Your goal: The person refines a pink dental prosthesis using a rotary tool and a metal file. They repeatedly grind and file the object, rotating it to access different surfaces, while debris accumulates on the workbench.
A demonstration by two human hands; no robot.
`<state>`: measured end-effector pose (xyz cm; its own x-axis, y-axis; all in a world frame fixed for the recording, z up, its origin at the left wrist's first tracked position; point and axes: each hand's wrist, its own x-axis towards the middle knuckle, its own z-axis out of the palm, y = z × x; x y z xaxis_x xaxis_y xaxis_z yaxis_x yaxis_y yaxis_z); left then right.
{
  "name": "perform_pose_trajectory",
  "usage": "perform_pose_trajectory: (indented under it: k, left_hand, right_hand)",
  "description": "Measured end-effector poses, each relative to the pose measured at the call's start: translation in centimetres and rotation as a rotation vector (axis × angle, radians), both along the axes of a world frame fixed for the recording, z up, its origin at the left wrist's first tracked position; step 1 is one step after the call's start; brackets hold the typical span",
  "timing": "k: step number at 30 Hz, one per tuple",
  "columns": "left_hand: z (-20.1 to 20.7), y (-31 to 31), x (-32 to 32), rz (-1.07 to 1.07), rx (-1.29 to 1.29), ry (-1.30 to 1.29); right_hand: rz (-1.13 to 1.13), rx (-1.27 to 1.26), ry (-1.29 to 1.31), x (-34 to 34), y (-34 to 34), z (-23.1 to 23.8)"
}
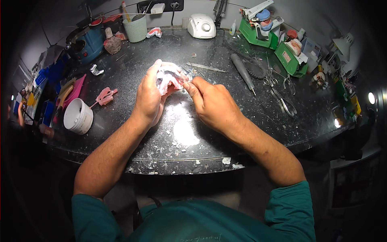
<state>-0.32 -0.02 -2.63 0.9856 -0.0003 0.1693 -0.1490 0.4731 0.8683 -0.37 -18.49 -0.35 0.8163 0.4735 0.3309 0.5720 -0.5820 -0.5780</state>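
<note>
Over the middle of the dark bench, my left hand (149, 94) is wrapped round a pink and white dental mould (167, 80) with an arched hollow that faces me. My right hand (217, 105) is closed at the mould's right side, thumb and forefinger pressed together by its edge. Whatever the right fingers pinch is too small and hidden to name. Just beyond them lies a thin metal instrument (207, 67) on the bench.
To the right lie a grey handpiece (242, 72) with a coiled cord and metal pliers (284, 104). A white control box (201, 26) stands behind; green bins (289, 60) are back right. At left are a white tub (78, 117) and a pink piece (105, 96).
</note>
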Motion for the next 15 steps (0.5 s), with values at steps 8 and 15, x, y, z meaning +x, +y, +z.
perform_pose_trajectory:
  k: [8,15]
  left_hand:
    - [0.07,0.01,0.37,0.032,-0.035,-0.017]
    - [0.65,-0.40,0.03,-0.016,-0.122,0.068]
  right_hand:
    - [-0.025,-0.020,-0.041,0.05,0.38,0.22]
    - [-0.002,0.040,-0.186,-0.12,0.17,-0.30]
